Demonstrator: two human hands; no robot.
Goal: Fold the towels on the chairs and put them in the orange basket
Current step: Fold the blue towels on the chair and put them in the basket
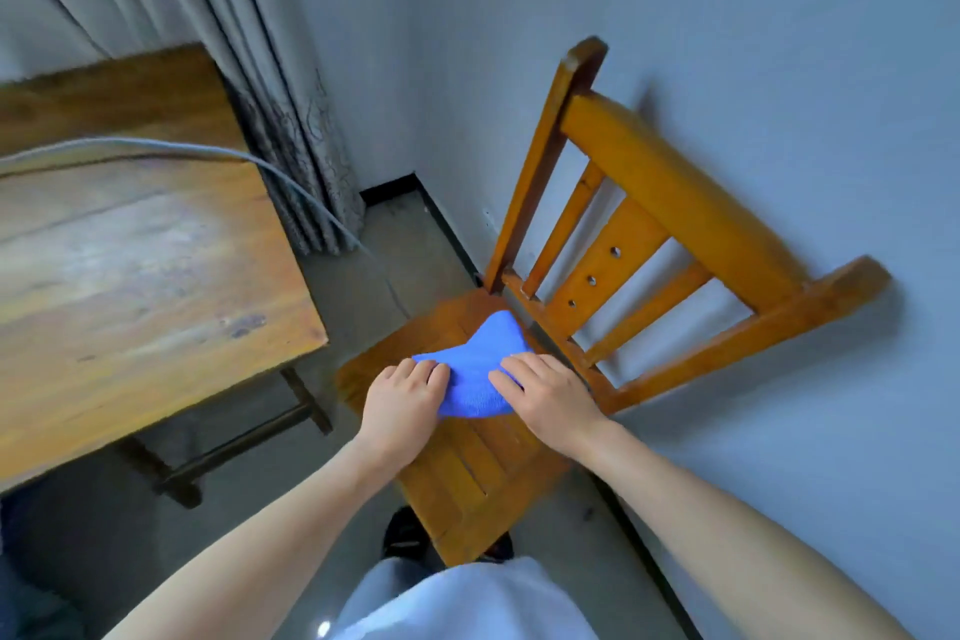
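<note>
From the head view, I see the blue towel (475, 369) lying bunched on the seat of the wooden chair (467, 473), which stands against the wall (779, 16), and both my hands are on the cloth. My left hand (400, 403) has its fingers curled in over the towel's left edge, gripping it there. My right hand (550, 398) lies with fairly straight fingers on top of the right edge, pressing rather than clutching; whether the thumb is tucked under the cloth I cannot tell. The towel humps up in the middle and tapers to a rounded point toward the chair back, so I judge the fold is only partly made. To do this well I would draw the two edges apart until the hump flattens against the seat slats, then bring one side squarely over the other and smooth along the crease with a flat palm. The seat is narrow, so a corner could slide off its front edge. The counter (130, 250) stands to the left, well apart, and the orange basket is not in view.
</note>
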